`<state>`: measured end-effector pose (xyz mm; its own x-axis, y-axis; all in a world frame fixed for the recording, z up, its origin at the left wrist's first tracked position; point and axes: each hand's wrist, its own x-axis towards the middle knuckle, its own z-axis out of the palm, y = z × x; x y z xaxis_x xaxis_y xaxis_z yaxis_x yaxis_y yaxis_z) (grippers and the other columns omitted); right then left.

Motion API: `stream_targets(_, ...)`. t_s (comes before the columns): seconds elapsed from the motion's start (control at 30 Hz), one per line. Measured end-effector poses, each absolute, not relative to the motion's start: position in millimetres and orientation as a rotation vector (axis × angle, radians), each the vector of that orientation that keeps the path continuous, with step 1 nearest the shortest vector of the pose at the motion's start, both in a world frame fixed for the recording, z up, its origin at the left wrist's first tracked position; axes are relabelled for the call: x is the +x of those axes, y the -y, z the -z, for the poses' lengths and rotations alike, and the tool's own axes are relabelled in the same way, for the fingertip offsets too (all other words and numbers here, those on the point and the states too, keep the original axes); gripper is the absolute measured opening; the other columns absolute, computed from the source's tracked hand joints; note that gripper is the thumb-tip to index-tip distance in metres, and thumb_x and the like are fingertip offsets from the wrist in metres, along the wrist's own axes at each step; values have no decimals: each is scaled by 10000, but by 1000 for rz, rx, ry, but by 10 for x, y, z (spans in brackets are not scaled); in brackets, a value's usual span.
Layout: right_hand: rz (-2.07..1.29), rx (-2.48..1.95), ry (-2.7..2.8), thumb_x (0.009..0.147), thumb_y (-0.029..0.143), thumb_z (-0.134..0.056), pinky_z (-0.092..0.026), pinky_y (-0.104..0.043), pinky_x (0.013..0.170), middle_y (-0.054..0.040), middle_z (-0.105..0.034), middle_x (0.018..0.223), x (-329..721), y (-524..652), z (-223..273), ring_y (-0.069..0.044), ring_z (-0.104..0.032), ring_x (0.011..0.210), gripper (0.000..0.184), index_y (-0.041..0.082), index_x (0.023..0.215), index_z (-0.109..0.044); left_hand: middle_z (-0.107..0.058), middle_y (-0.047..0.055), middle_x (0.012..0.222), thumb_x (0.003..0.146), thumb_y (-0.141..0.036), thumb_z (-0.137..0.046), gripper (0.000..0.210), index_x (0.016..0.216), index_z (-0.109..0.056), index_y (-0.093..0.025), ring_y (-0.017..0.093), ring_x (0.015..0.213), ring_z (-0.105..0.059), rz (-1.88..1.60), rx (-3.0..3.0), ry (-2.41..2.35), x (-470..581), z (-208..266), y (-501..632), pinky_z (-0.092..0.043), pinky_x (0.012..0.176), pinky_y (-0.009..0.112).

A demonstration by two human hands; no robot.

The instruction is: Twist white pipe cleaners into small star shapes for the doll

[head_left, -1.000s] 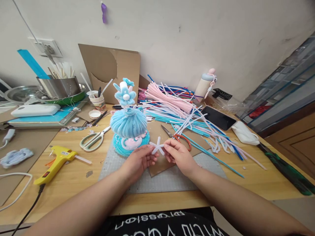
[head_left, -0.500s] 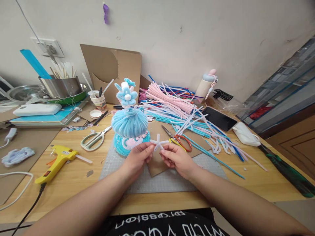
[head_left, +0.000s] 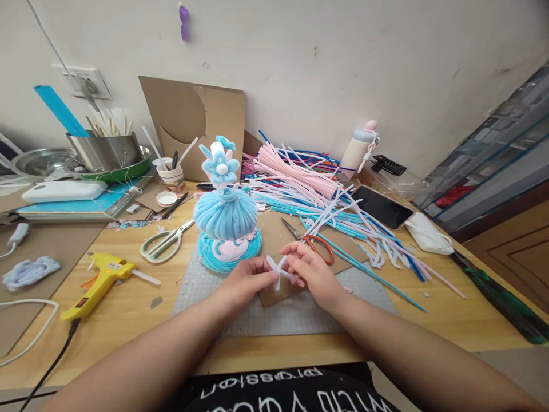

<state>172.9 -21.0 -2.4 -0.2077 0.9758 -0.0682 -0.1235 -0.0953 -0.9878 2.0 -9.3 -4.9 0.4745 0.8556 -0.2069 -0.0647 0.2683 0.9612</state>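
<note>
Between my hands is a small white star of pipe cleaner pieces (head_left: pixel 277 270), its arms spreading from one crossing point. My left hand (head_left: pixel 249 281) is closed in a pinch on its left side, thumb on top. Around its right arms the fingers of my right hand (head_left: pixel 312 277) are bent and closed. Just beyond my left hand stands a figure with a pleated light-blue pipe cleaner skirt (head_left: pixel 226 214) and blue flowers on top, on a round blue and pink base (head_left: pixel 227 256). Orange-handled scissors (head_left: pixel 318 249) lie behind my right hand.
A grey cutting mat (head_left: pixel 240 320) with cardboard on it lies under my hands. Loose pipe cleaners (head_left: pixel 295 177) are heaped behind. To the left are green-handled scissors (head_left: pixel 165 245) and a yellow glue gun (head_left: pixel 100 280) with a cord. A phone (head_left: pixel 382 206) lies at right.
The white star has turned and dropped slightly toward me. My right hand's fingers have shifted up around its right side, while my left hand keeps its pinch, slightly lower.
</note>
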Motion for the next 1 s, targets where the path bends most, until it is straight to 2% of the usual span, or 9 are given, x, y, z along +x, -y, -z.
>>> stream_targets(0.1, -1425, -1091, 1293, 742, 430, -657, -327, -202, 431, 41, -496, 602, 1717, 208, 31, -72, -411, 475, 272, 180, 783, -558, -495, -23, 539, 715, -415, -676, 300, 639, -591, -137, 78, 499, -391, -769, 1105, -873, 36, 60, 91, -237, 481, 220)
stream_targets(0.23, -1349, -1077, 1210, 759, 422, -649, -289, -192, 395, 45, -493, 555, 1716, 215, 63, -72, -407, 450, 252, 184, 778, -569, -555, 20, 612, 783, -560, -527, 442, 708, -628, -137, 98, 519, -458, -874, 896, -862, 54, 64, 87, -267, 465, 223)
stream_targets(0.37, -1390, -1059, 1139, 750, 417, -661, -285, -185, 384, 49, -504, 525, 1712, 212, 93, -71, -413, 429, 250, 187, 817, -589, -607, 33, 728, 736, -423, -664, 292, 792, -655, -136, 103, 595, -494, -864, 982, -808, 63, 47, 106, -322, 519, 224)
stream_targets(0.53, -1461, -1027, 1120, 744, 394, -667, -285, -181, 367, 47, -516, 562, 1680, 204, 108, -69, -421, 427, 234, 187, 835, -605, -578, 9, 689, 712, -313, -709, 192, 762, -650, -137, 91, 587, -464, -907, 972, -794, 52, 45, 97, -330, 548, 224)
stream_targets(0.67, -1451, -1031, 1102, 755, 379, -658, -272, -177, 366, 25, -568, 674, 1678, 196, 98, -59, -432, 440, 232, 188, 866, -587, -575, 15, 688, 751, -305, -675, 175, 746, -640, -133, 84, 582, -462, -890, 901, -793, 27, 62, 78, -331, 556, 217)
stream_targets(0.77, -1419, -1064, 1132, 742, 383, -671, -267, -185, 366, 36, -537, 645, 1685, 190, 97, -59, -420, 437, 242, 185, 847, -580, -582, 25, 711, 763, -325, -662, 196, 756, -635, -131, 87, 586, -464, -885, 876, -787, 28, 67, 80, -332, 554, 217)
stream_targets(0.87, -1398, -1092, 1219, 735, 397, -675, -284, -196, 381, 45, -501, 610, 1684, 195, 111, -66, -420, 447, 246, 185, 820, -584, -537, -1, 629, 716, -330, -704, 217, 711, -624, -128, 82, 546, -423, -888, 938, -825, 46, 64, 84, -294, 515, 217)
stream_targets(1.0, -1355, -1083, 1268, 779, 426, -621, -291, -201, 385, 20, -533, 714, 1694, 197, 119, -69, -436, 468, 274, 197, 917, -560, -488, -28, 535, 694, -345, -715, 252, 628, -596, -132, 74, 499, -375, -873, 995, -879, 54, 62, 84, -251, 496, 229)
